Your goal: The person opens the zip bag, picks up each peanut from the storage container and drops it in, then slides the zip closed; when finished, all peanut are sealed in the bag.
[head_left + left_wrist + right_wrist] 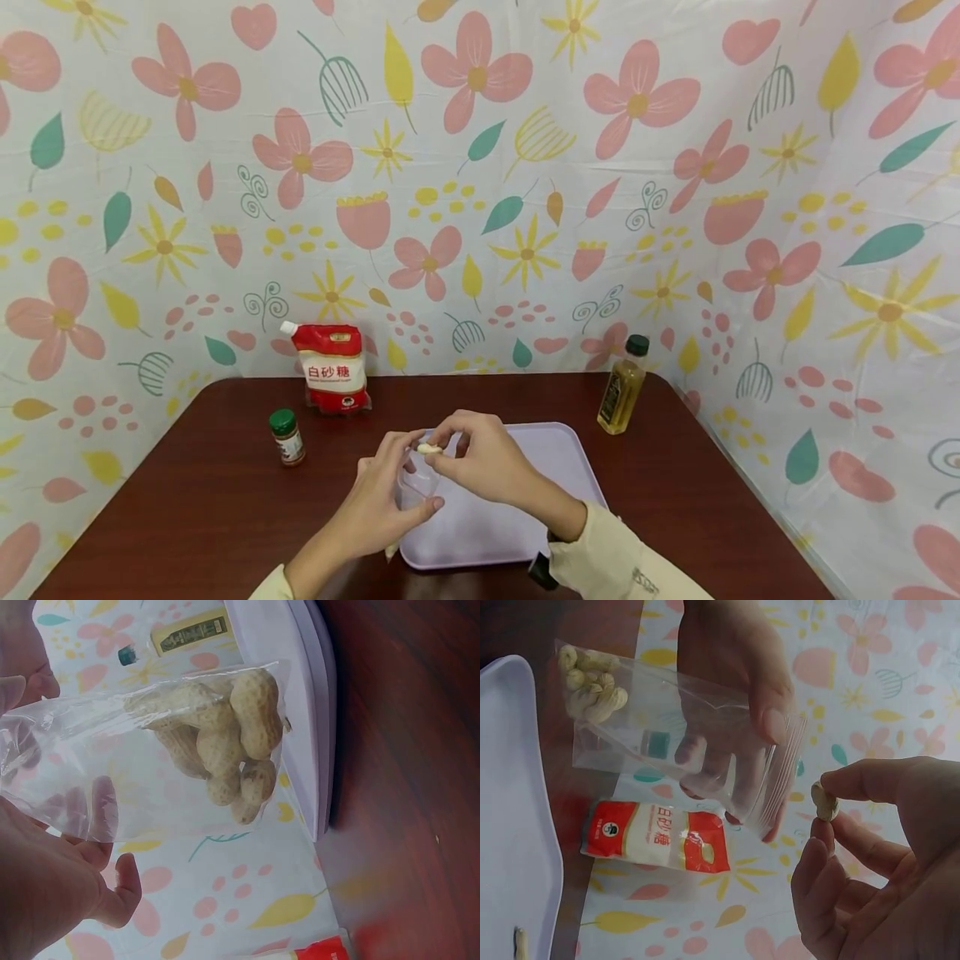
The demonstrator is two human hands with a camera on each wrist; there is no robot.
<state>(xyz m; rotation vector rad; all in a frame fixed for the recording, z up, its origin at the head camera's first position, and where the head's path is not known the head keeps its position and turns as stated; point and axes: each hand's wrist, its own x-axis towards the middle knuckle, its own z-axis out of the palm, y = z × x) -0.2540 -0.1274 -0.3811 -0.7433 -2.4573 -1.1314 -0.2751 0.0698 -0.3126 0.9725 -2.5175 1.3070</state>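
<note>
My left hand holds a clear zip bag near its mouth, the thumb on the near side and the fingers showing through the plastic. Several unshelled peanuts are gathered at the bag's far end, as the left wrist view shows. Beside the bag's mouth, my right hand pinches a single peanut between thumb and fingertips. In the head view both hands are over the left half of a lilac tray, and the left hand covers most of the bag.
A red and white sugar pouch stands at the back left of the dark wooden table. In front of it is a small green-capped spice jar. An oil bottle stands at the back right. A flower-patterned curtain closes off the back.
</note>
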